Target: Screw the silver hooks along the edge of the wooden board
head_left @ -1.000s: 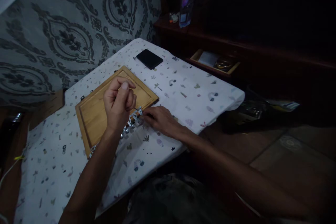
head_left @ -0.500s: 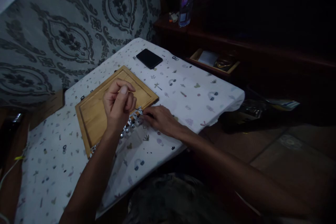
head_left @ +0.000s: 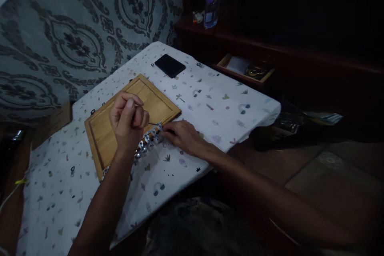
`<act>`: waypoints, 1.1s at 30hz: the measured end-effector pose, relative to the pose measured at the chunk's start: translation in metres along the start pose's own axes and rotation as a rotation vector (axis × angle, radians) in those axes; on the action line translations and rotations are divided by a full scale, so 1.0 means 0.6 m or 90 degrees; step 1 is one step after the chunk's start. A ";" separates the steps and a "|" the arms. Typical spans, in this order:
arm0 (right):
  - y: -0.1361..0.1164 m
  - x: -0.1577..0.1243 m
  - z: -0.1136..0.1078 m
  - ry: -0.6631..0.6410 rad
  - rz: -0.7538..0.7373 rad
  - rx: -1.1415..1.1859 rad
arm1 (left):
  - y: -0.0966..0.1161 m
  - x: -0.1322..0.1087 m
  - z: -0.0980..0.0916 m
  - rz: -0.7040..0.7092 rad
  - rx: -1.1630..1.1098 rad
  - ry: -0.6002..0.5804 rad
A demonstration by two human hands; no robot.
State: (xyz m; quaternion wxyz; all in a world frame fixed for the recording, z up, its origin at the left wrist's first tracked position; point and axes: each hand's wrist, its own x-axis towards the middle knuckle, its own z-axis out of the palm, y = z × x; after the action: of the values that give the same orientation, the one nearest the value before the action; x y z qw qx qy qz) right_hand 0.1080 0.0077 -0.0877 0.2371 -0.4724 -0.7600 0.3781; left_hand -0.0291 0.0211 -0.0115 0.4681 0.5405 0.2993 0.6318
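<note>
A framed wooden panel [head_left: 133,96] lies on the table, with a row of small silver metal fittings [head_left: 147,139] along its near edge. My left hand [head_left: 127,118] is closed above the panel. A thin dark rod [head_left: 154,124] sticks out of that fist, its tip at the fitting nearest the panel's right corner; whatever part of it is inside the fist is hidden. My right hand [head_left: 184,136] rests on the cloth at that same corner, thumb and fingers pinched against the end fitting. What lies between those fingertips is too small and dark to make out.
A patterned white cloth [head_left: 219,106] covers the table. A black phone [head_left: 170,65] lies near the far end. Beyond the right edge is an open drawer [head_left: 240,66], with a clear bottle [head_left: 211,6] on the dark furniture above. Cardboard [head_left: 52,126] stands at the left by the wall.
My left hand has shifted left, away from the end fitting, and more of the thin rod shows. My right hand stays at the corner.
</note>
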 end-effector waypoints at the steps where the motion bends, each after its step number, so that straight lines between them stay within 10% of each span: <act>1: 0.001 0.000 0.001 0.001 0.000 -0.001 | 0.001 0.000 0.001 -0.005 0.006 -0.002; 14: -0.003 -0.002 -0.003 0.008 -0.006 0.022 | 0.003 0.012 0.007 -0.074 0.083 -0.094; 25: -0.001 0.000 0.001 0.009 -0.003 0.000 | -0.009 0.000 0.038 0.007 0.055 0.118; 33: -0.003 -0.002 -0.002 0.014 -0.012 0.006 | -0.011 0.020 0.027 -0.086 0.032 -0.107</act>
State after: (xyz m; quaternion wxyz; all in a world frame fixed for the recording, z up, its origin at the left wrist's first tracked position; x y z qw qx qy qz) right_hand 0.1086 0.0066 -0.0853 0.2517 -0.4683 -0.7598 0.3743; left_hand -0.0113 0.0325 -0.0087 0.5196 0.5818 0.3104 0.5433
